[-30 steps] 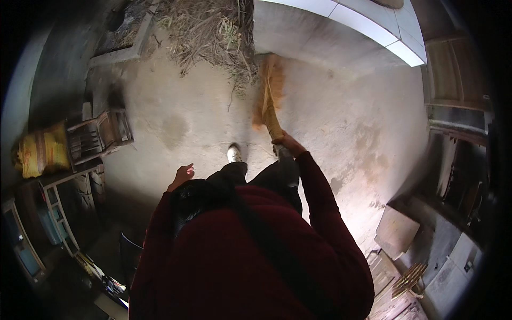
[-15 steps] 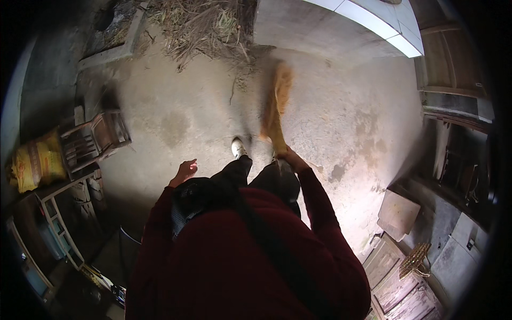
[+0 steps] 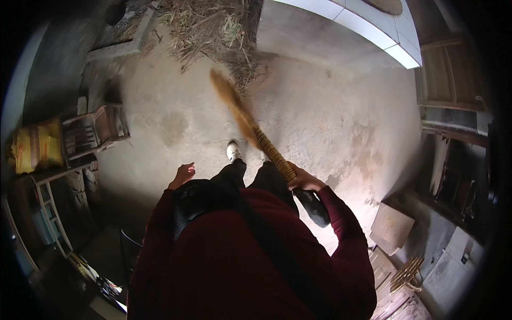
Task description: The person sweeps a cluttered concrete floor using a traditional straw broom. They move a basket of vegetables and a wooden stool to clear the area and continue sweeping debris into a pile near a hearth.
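Note:
My right hand (image 3: 305, 178) is closed round the bound handle of a straw broom (image 3: 272, 152), ahead of my right thigh. Its tan bristles (image 3: 230, 98), blurred by motion, slant away to the far left, toward a heap of dry twigs and leaves (image 3: 213, 32). Behind the hand, roughly in line with the handle, a dark rounded piece (image 3: 313, 208) shows; whether it belongs to the broom I cannot tell. My left hand (image 3: 184, 175) hangs off to the left with nothing visible in it, its fingers loosely bent and partly apart.
Bare, stained concrete floor (image 3: 176, 101) spreads ahead. On the left stand a wooden chair (image 3: 109, 128) and a yellow sack (image 3: 40, 146). A white-tiled ledge (image 3: 368, 29) rises at the far right. Nearer right are a square board (image 3: 392, 228) and a woven item (image 3: 406, 274).
The broom's bristle end has swung from right to left across the floor near the twig heap. My right hand has come nearer and slightly right. My left hand has hardly moved.

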`<state>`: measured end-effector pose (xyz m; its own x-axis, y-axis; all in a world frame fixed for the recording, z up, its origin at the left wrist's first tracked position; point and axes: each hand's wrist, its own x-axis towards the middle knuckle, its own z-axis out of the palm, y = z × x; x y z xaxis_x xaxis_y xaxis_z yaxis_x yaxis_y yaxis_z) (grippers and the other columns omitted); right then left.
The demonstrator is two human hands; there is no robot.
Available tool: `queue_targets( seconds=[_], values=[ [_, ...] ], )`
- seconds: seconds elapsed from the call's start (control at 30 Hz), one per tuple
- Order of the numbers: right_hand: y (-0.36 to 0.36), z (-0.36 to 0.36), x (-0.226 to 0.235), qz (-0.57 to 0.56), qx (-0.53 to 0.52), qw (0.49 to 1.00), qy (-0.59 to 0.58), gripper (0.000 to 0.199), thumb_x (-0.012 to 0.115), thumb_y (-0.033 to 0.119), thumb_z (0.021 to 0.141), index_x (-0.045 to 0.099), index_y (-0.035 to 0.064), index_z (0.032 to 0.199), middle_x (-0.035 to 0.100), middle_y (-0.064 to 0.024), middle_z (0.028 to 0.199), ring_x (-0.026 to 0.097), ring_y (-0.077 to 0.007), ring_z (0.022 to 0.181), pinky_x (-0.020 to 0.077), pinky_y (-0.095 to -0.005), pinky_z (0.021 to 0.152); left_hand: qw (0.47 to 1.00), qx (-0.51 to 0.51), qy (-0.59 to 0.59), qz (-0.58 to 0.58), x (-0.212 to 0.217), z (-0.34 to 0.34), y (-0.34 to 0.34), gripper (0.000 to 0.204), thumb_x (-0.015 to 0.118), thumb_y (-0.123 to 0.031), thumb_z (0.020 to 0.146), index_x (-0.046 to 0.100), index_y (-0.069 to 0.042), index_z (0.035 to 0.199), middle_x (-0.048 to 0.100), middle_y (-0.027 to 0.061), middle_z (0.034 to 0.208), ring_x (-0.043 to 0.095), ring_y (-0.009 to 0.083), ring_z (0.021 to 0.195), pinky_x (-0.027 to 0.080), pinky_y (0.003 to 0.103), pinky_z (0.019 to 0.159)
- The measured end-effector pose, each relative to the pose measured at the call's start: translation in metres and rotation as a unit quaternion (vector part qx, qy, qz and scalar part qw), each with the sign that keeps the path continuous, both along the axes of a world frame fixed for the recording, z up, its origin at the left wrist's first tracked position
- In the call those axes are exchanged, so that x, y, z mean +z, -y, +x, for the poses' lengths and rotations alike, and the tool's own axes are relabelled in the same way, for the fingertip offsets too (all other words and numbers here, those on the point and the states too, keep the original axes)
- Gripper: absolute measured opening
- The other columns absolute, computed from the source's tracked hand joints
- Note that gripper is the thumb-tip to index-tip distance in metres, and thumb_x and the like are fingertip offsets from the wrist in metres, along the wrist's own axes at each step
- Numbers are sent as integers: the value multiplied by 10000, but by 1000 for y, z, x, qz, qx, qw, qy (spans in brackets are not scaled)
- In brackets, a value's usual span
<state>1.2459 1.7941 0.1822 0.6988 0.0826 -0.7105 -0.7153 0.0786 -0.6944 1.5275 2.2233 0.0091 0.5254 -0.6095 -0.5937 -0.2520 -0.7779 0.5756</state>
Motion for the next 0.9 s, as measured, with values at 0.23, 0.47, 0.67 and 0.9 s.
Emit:
queue_targets(
  seconds=[0.23, 0.47, 0.67, 0.9],
  values=[
    [133, 13, -121, -111, 152, 979, -73, 468, 741, 139, 516, 546, 55, 934, 606, -59, 729, 555, -132, 688, 465, -299, 625, 990, 138, 9, -5, 50, -57, 15, 406, 513, -160, 766, 513, -25, 1148, 618, 171, 959, 614, 242, 878, 481, 310, 782],
    [132, 119, -61, -367, 145, 918, 41, 757, 689, 105, 520, 380, 46, 1208, 593, -225, 865, 577, -353, 827, 471, -383, 694, 982, 172, 34, 63, 68, -109, 12, 409, 540, -188, 743, 543, -34, 1121, 622, 169, 936, 617, 230, 860, 485, 312, 760],
    [101, 65, -18, -298, 90, 945, 97, 929, 681, 117, 525, 230, 82, 1336, 584, -241, 933, 567, -368, 896, 464, -377, 771, 973, 218, 24, 67, 70, -129, 30, 420, 520, -172, 743, 528, -13, 1132, 614, 179, 967, 614, 236, 877, 479, 312, 786],
    [84, 43, 20, -133, 43, 987, 81, 920, 688, 105, 543, 244, 57, 1347, 576, -83, 944, 548, -168, 754, 463, -265, 679, 977, 204, 65, 24, 65, -117, 60, 413, 494, -183, 748, 533, -5, 1119, 611, 181, 966, 607, 261, 885, 475, 320, 795]
  ],
)
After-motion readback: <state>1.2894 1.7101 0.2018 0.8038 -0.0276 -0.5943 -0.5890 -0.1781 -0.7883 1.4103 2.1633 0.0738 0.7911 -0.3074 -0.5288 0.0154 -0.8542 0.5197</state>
